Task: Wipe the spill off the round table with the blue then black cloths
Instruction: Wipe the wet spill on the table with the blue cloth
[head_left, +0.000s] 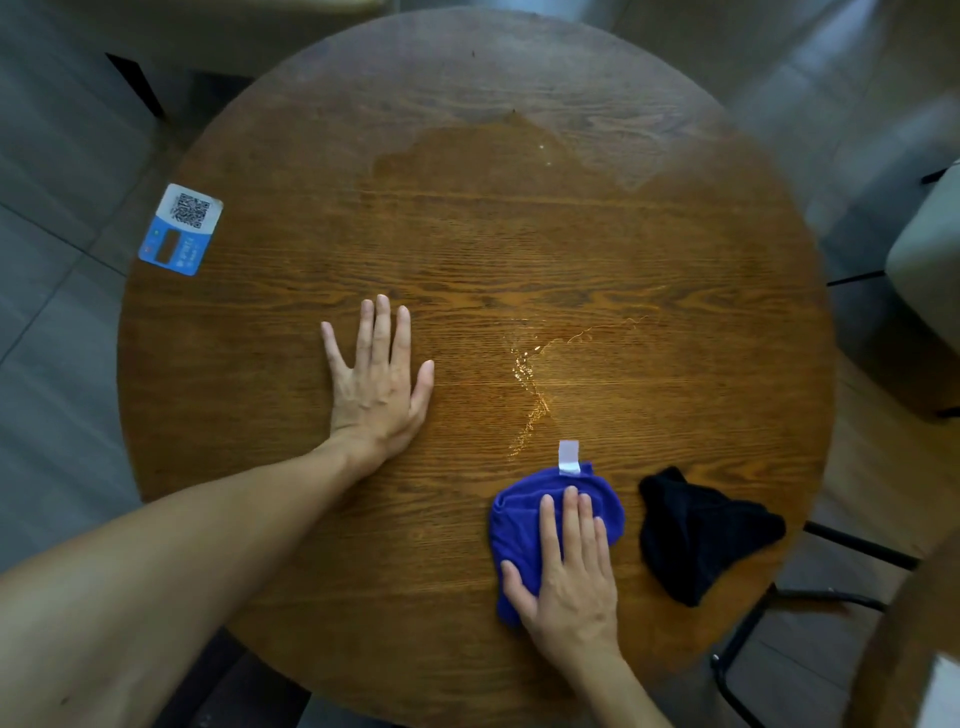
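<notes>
A round wooden table (260, 415) fills the view. A thin glistening spill (530, 384) streaks its middle, just right of centre, with a wider wet sheen (493, 156) further back. My right hand (569, 571) lies flat on top of the crumpled blue cloth (519, 519), which has a white tag at its far edge, near the front of the table below the spill. The black cloth (696, 535) lies bunched to the right of the blue one, untouched. My left hand (376, 374) rests palm down on bare wood left of the spill, fingers spread.
A blue and white QR-code sticker (182, 228) sits at the table's left edge. A black metal chair frame (810, 597) stands at the front right, and a pale upholstered seat (924, 249) at the right. Grey tiled floor surrounds the table.
</notes>
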